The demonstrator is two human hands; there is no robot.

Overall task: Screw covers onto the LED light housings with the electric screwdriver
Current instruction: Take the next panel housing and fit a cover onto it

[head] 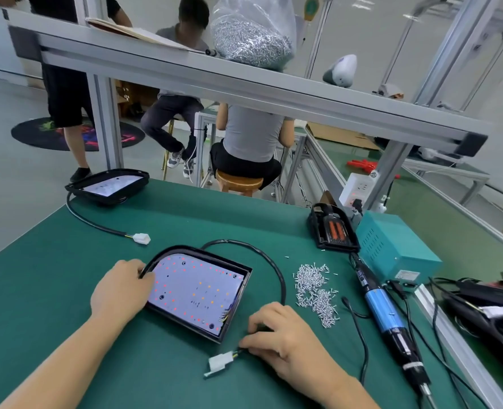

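On green mat, left hand (120, 287) gripping LED housing (198, 292), right hand (277, 335) pinching cable (279, 278), no legible writing.

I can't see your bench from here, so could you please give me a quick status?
Left hand holds LED housing edge. Right hand pinches its cable near the connector. Electric screwdriver lying untouched beside the loose screws.
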